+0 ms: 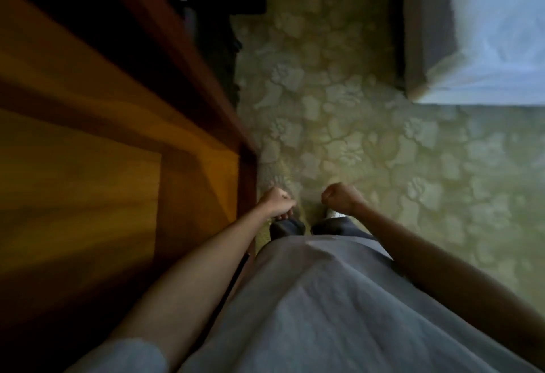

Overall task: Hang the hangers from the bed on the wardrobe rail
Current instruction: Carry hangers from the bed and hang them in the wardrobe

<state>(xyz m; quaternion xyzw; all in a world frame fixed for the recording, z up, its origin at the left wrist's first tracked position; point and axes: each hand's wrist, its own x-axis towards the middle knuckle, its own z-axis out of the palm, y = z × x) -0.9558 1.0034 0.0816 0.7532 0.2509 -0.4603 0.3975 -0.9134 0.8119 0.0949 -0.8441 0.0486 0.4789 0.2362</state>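
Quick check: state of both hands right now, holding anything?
Left hand: closed in a fist, no hanger visible in it.
Right hand: closed in a fist, nothing visible in it.

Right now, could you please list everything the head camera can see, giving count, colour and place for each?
Patterned floral carpet: one, pale green-beige, covering the floor from centre to right.
Wooden wardrobe door panel: one, orange-brown, along the left side.
Dark wardrobe opening: one, black, top left of centre; contents too dark to tell.
Bed with pale blue-white sheet: one, top right corner, with a grey-brown side below the sheet.
Hangers: none visible.
Grey shirt: one, bottom centre, on the person.
Dark trouser legs: two, just above the shirt hem.
Left hand: one, closed in a fist, beside the wardrobe edge, nothing visibly held.
Right hand: one, closed in a fist, over the carpet, nothing visibly held.
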